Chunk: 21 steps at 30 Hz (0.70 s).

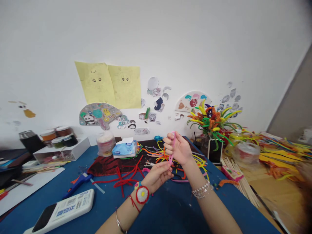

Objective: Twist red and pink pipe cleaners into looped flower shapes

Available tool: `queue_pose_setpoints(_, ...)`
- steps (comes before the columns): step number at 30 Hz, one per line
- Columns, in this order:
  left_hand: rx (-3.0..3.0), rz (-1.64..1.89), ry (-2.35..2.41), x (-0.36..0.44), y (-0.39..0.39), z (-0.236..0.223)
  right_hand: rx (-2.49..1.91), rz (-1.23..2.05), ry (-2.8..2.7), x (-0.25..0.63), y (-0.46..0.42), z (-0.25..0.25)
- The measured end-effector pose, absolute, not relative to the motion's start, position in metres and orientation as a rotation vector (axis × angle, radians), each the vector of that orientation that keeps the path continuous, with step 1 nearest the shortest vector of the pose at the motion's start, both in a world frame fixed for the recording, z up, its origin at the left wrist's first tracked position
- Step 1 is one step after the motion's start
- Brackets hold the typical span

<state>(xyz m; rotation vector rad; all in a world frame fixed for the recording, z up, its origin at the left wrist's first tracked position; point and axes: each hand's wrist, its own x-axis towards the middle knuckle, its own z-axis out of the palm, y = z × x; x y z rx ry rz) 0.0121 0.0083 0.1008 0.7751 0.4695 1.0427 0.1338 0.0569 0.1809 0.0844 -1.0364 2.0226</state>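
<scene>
A pink pipe cleaner [174,143] is held up over the middle of the table, between my two hands. My left hand [158,177] pinches its lower end between thumb and fingertips, palm turned up. Just above, my right hand [180,149] has its fingers curled around the upper part, with the thumb near the top. Behind and below my hands lies a tangle of yellow and orange pipe cleaners [201,167]. Several red pipe cleaners [124,178] lie crossed on the blue tabletop [117,208] to the left.
A blue glue gun [78,185] and a white device with a dark panel [65,209] lie at the left. Farther back are a tissue pack [124,149] and a round tub [106,144]. A pipe-cleaner bouquet [212,120], a propped phone [214,151] and wooden sticks [243,182] stand or lie right.
</scene>
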Motion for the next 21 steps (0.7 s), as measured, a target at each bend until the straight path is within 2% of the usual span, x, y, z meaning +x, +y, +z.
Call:
queue_pose_setpoints(12, 0.831, 1.037, 0.537, 0.012, 0.013, 0.091, -0.069, 1.785, -1.160, 0.142, 0.058, 0.183)
queue_pose_setpoints(18, 0.989, 1.138, 0.633, 0.005, 0.015, 0.100, -0.264, 1.476, -1.411, 0.155, 0.062, 0.186)
queue_pose_setpoints(21, 1.123, 1.241, 0.771, -0.004, 0.019, 0.108, -0.468, 1.196, -1.582, 0.165, 0.063, 0.188)
